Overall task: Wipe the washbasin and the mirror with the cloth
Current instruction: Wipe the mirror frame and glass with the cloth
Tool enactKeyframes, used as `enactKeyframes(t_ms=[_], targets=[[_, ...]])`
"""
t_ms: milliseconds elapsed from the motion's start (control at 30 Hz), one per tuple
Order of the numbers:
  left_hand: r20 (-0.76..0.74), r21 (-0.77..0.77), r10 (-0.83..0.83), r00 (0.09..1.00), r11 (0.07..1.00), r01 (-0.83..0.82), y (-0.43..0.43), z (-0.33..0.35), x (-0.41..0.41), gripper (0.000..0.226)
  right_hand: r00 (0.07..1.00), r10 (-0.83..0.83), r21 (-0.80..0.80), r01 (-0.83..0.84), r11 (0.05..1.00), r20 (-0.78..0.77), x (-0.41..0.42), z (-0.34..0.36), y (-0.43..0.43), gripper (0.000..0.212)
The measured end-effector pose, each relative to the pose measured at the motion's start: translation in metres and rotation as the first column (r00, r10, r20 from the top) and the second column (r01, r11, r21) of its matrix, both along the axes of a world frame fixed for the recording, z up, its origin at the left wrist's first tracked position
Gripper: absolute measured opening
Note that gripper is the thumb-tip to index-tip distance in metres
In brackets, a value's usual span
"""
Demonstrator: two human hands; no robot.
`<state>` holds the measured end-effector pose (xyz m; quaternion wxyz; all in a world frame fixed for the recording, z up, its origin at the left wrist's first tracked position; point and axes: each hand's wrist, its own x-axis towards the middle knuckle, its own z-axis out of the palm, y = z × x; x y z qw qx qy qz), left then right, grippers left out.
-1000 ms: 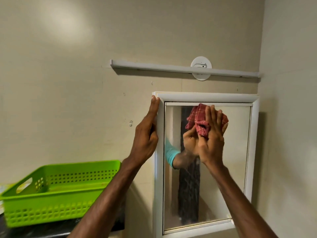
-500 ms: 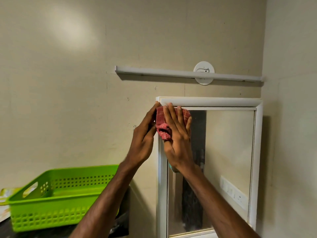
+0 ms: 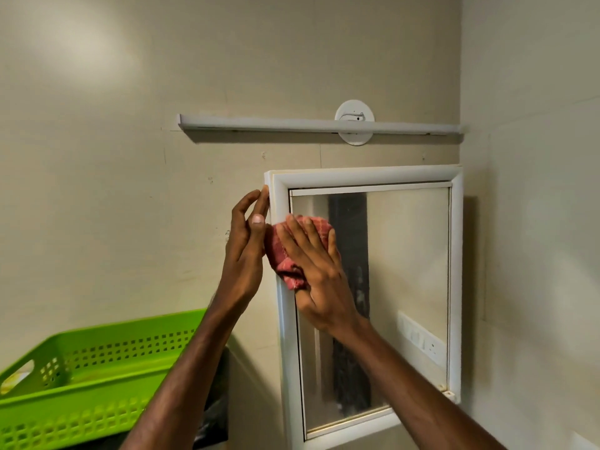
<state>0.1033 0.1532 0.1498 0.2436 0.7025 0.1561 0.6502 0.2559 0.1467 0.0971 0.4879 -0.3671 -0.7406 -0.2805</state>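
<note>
The right hand point(image 3: 319, 274) presses the red cloth point(image 3: 285, 251) with straight fingers against the upper left corner of the mirror point(image 3: 406, 271). The cloth is bunched under those fingers and spills left onto the white frame point(image 3: 363, 175). Bare glass lies open to their right and below. The left hand point(image 3: 245, 254), fingers straight, touches the frame's outer edge beside the cloth. Below it sits a green basket point(image 3: 97, 368), contents unclear.

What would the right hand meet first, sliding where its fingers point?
Probably the mirror frame, just ahead of the right hand and cloth; the left hand lies right beyond.
</note>
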Motion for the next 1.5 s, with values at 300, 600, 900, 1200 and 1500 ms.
enactKeyframes(t_ms=[300, 600, 900, 1200, 1500], targets=[[-0.057, 0.072, 0.108, 0.993, 0.992, -0.104, 0.001, 0.000, 0.002, 0.044, 0.989, 0.018, 0.065, -0.008, 0.998, -0.148, -0.021, -0.013, 0.006, 0.077], [-0.218, 0.273, 0.382, 0.898, 0.907, -0.320, -0.009, -0.029, 0.015, 0.067, 0.992, -0.065, 0.052, 0.060, 0.997, 0.106, 0.017, -0.056, 0.003, 0.079], [-0.262, 0.410, 0.512, 0.818, 0.826, -0.386, -0.005, -0.039, 0.016, 0.084, 0.976, -0.216, 0.015, 0.217, 0.976, -0.039, 0.119, -0.066, 0.003, 0.072], [-0.215, 0.379, 0.519, 0.827, 0.825, -0.419, -0.008, -0.040, 0.025, 0.090, 0.885, -0.219, 0.005, 0.242, 0.970, -0.412, 0.124, -0.072, 0.007, 0.076], [-0.182, 0.385, 0.507, 0.842, 0.825, -0.413, -0.010, -0.058, 0.048, 0.082, 0.970, -0.214, -0.014, 0.214, 0.977, -0.118, 0.146, -0.077, 0.000, 0.083]])
